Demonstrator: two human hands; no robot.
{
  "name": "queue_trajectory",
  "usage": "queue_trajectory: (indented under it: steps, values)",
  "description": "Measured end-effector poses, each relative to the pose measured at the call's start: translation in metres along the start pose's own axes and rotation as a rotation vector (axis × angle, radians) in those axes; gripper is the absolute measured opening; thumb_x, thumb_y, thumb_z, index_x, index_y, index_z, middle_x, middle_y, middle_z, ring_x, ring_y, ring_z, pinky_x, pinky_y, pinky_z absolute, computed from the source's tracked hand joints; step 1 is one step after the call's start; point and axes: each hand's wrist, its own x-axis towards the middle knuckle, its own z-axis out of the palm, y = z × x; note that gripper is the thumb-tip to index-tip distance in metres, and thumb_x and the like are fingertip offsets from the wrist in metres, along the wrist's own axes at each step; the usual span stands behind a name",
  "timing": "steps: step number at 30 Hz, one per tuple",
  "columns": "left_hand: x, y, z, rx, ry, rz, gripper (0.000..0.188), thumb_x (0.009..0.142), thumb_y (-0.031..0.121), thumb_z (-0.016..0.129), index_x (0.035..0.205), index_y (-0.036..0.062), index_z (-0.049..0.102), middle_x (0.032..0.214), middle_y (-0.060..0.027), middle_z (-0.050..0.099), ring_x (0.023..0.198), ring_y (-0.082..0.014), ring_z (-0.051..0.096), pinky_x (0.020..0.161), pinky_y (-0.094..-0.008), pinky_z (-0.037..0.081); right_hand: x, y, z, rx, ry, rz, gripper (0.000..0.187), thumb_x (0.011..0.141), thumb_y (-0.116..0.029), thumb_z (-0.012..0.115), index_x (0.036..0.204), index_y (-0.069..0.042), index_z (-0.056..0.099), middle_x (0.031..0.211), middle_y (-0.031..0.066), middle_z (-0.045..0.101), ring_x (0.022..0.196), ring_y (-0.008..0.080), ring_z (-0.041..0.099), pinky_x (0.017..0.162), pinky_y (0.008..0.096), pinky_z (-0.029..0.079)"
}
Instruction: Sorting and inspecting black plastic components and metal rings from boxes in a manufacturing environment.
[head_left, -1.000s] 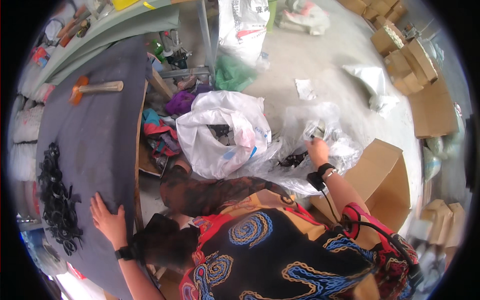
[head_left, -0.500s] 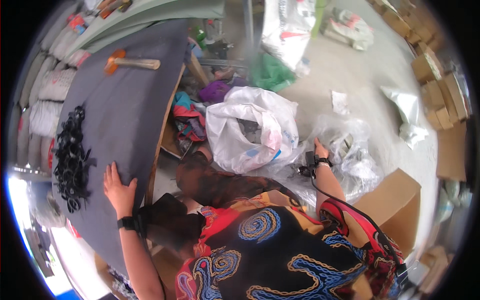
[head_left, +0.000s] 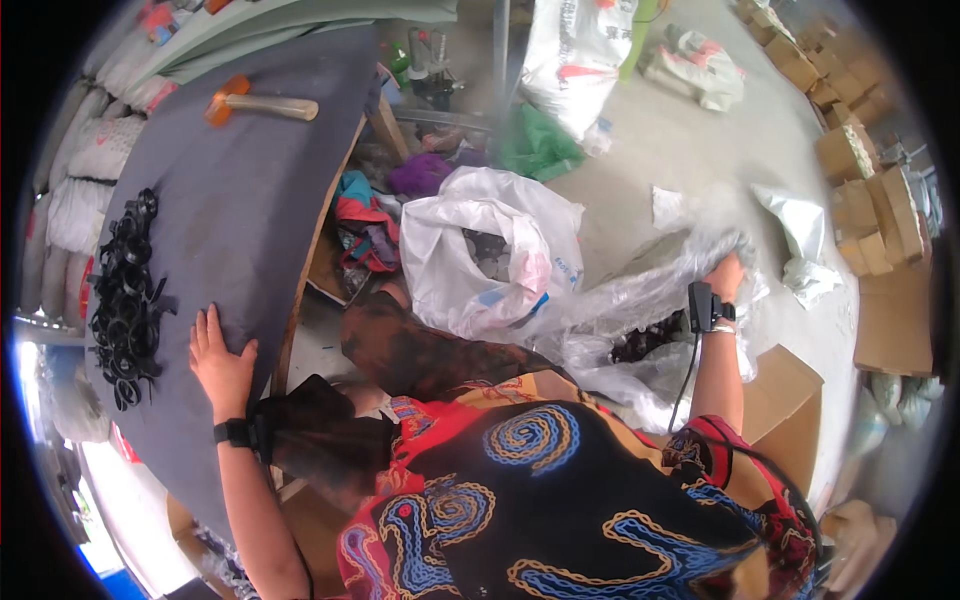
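Note:
My left hand (head_left: 222, 365) lies flat, fingers apart, on the dark grey covering of the table (head_left: 240, 220), holding nothing. A pile of black ring-shaped pieces with thin tails (head_left: 125, 300) lies beside it to the left. Off to the right, my right hand (head_left: 727, 277) is closed on the edge of a clear plastic bag (head_left: 625, 290), drawing it up and open. Dark pieces (head_left: 648, 338) show inside that bag, too bunched to tell apart. Further up the table rests a mallet (head_left: 265, 106) with an orange head and a pale handle.
A white woven sack (head_left: 430, 250) stands open between table and plastic bag, dark pieces inside. A cardboard box (head_left: 790, 395) sits by my right forearm. Beyond are a full white sack (head_left: 575, 70), a silvery bag (head_left: 797, 235) and stacked cartons (head_left: 865, 220) along the right.
My right hand has moved right and slightly up, pulling the clear bag's edge along and baring the dark pieces inside. The left hand stays flat on the table.

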Motion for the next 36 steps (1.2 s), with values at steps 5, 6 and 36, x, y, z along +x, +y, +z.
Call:
queue_trajectory:
  steps: [5, 6, 36]
  values:
    - [0.003, 0.002, 0.002, 0.002, -0.014, -0.019, 0.086, 0.066, 0.024, 0.078, 0.143, 0.0144, 0.04, 0.145, -0.0129, 0.041, 0.133, -0.034, 0.038, 0.107, -0.0513, 0.03, -0.035, -0.085, -0.097, 1.154, 0.252, 0.076, 0.02, 0.087, -0.008, 0.051, 0.101, 0.003, 0.06, 0.099, 0.0128, 0.066, 0.091, 0.0264, 0.064, 0.079, 0.0371, 0.051]
    - [0.001, 0.002, 0.002, 0.001, -0.026, -0.036, 0.086, 0.066, 0.025, 0.078, 0.143, 0.0145, 0.04, 0.146, -0.0129, 0.041, 0.133, -0.0343, 0.038, 0.107, -0.0519, 0.03, -0.042, -0.087, -0.104, 0.941, 0.315, -0.036, 0.028, 0.095, -0.009, 0.038, 0.104, 0.004, 0.06, 0.102, 0.0089, 0.065, 0.092, 0.02, 0.062, 0.079, 0.033, 0.05]
    - [-0.025, 0.327, -0.129, -2.119, -0.832, 0.475, 0.035, 0.088, 0.009, 0.063, 0.121, 0.0006, 0.057, 0.113, -0.0058, 0.066, 0.099, -0.0134, 0.059, 0.088, -0.0272, 0.046, 0.017, -0.255, -0.366, 0.679, 1.009, -1.022, 0.038, 0.085, -0.001, 0.046, 0.122, 0.008, 0.05, 0.11, 0.0237, 0.058, 0.103, 0.0345, 0.055, 0.092, 0.0406, 0.043]
